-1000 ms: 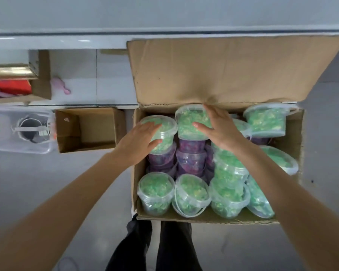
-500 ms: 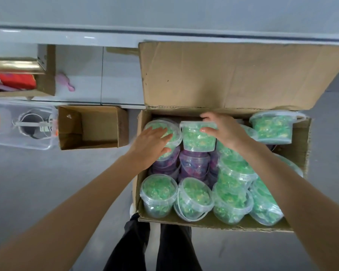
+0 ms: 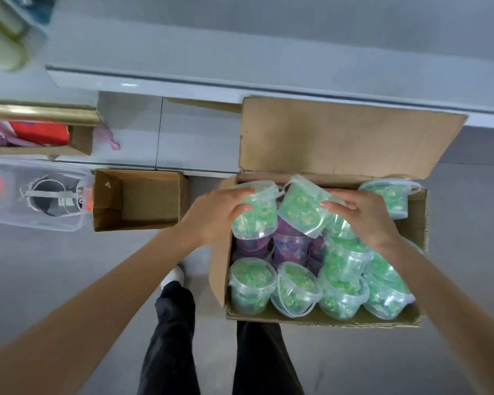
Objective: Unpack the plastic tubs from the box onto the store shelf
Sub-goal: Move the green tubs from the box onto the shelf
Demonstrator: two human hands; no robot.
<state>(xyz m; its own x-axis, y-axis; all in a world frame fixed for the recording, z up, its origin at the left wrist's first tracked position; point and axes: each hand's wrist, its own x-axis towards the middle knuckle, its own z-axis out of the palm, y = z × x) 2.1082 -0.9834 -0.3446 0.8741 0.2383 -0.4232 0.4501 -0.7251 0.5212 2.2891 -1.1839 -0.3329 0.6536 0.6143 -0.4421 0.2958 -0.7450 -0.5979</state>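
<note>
An open cardboard box (image 3: 218,269) stands on the floor, packed with clear plastic tubs of green filling and purple-filled tubs (image 3: 290,245) lower down. My left hand (image 3: 211,218) grips one green tub (image 3: 255,215), lifted above the others at the box's back left. My right hand (image 3: 365,215) grips a second green tub (image 3: 303,206), tilted, beside the first. A row of green tubs (image 3: 294,289) lines the box's near side. The white store shelf (image 3: 160,84) runs across above the box.
A small empty cardboard box (image 3: 143,201) lies left of the big one. Further left is a clear plastic bin (image 3: 37,195). A lower shelf holds a carton with red and pink items (image 3: 40,132). My legs (image 3: 171,337) stand in front of the box on grey floor.
Both hands have closed round a green tub each and lifted them out of the stack. The right tub has tipped over. The view has shifted, box now further right.
</note>
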